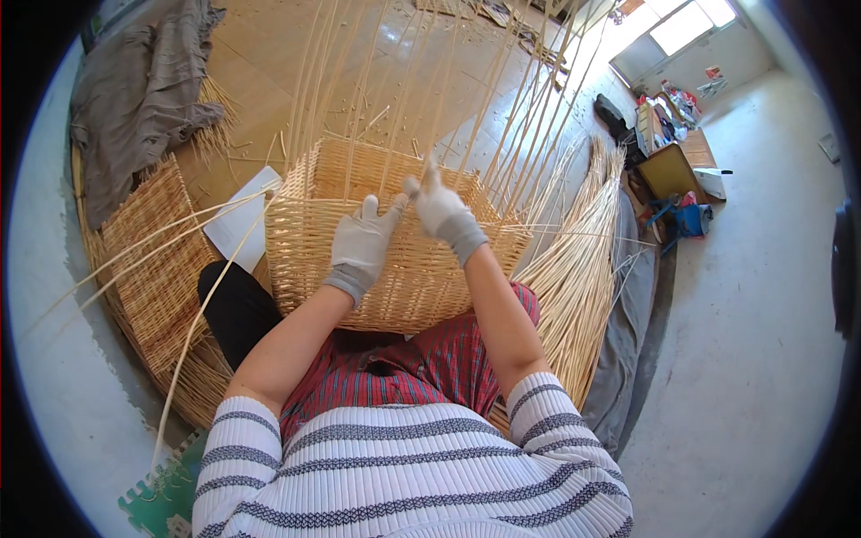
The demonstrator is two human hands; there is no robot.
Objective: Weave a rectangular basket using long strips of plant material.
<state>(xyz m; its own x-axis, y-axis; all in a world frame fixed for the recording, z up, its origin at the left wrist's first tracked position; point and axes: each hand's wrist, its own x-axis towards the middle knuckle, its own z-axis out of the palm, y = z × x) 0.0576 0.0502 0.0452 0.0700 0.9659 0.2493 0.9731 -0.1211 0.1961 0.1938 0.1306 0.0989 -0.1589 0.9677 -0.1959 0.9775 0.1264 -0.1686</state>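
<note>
A half-woven wicker basket (pixel 309 247) rests against my lap, with long upright rods (pixel 489 117) rising from its walls. My left hand (pixel 360 247), in a pale glove with a grey cuff, lies on the near wall just at the top of the weave, thumb and forefinger apart. Close to its right, my right hand (pixel 442 213), gloved alike, is at the same edge among the upright rods. Its fingers are smeared by motion, so their grip does not show. Loose weaving rods (pixel 220 211) stick out leftward from the basket's edge.
A woven panel (pixel 152 260) and a grey cloth (pixel 148 99) lie at the left, near a white sheet (pixel 240 220). At the right is a large bundle of rods (pixel 574 278). Farther off stand a blue stool (pixel 686 220) and a cluttered wooden cabinet (pixel 668 170). Scraps litter the floor.
</note>
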